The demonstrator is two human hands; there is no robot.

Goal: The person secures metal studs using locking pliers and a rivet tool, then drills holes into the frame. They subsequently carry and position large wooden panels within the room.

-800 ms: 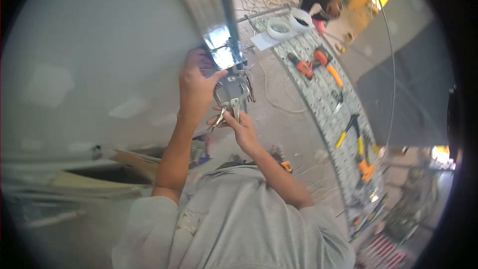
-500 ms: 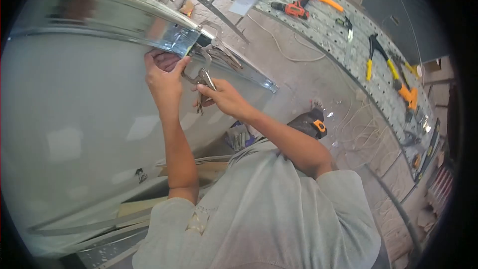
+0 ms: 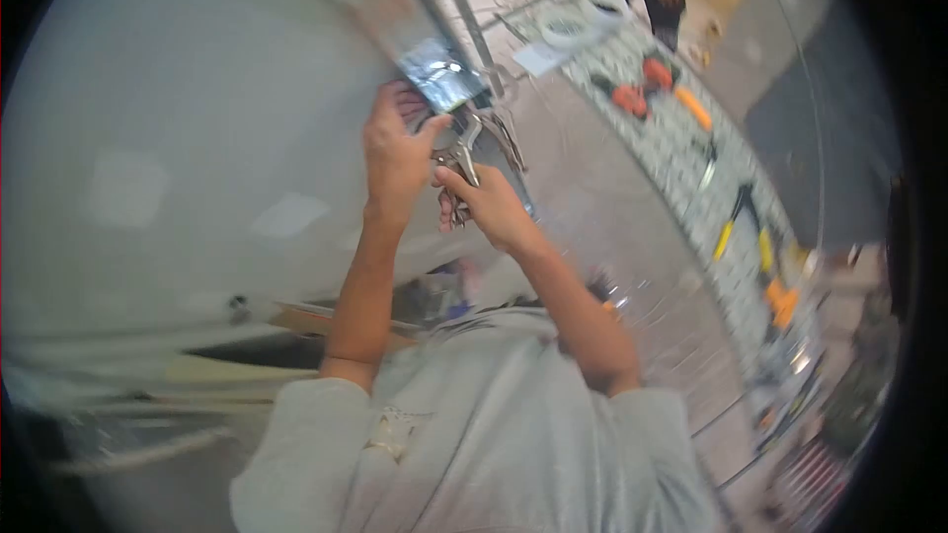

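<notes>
the right hand [image 3: 489, 202] is closed around the handles of the locking pliers [image 3: 466, 160], which are just below the end of the metal channel [image 3: 441, 76]. the left hand [image 3: 398, 158] has bent fingers at the channel's lower edge; i cannot tell if it pinches. a second clamp [image 3: 508, 135] is beside the pliers.

No text, label, brand or number could be read. A small gold-brown motif [image 3: 397, 431] stood on the chest of the grey shirt [image 3: 513, 424], below the left hand [image 3: 400, 158] in the view; it was too blurred to make out as letters or a sign. A small dark mark [image 3: 238, 308] showed low on the pale panel [image 3: 197, 138], below that hand and further left, likewise too blurred to read.
</notes>
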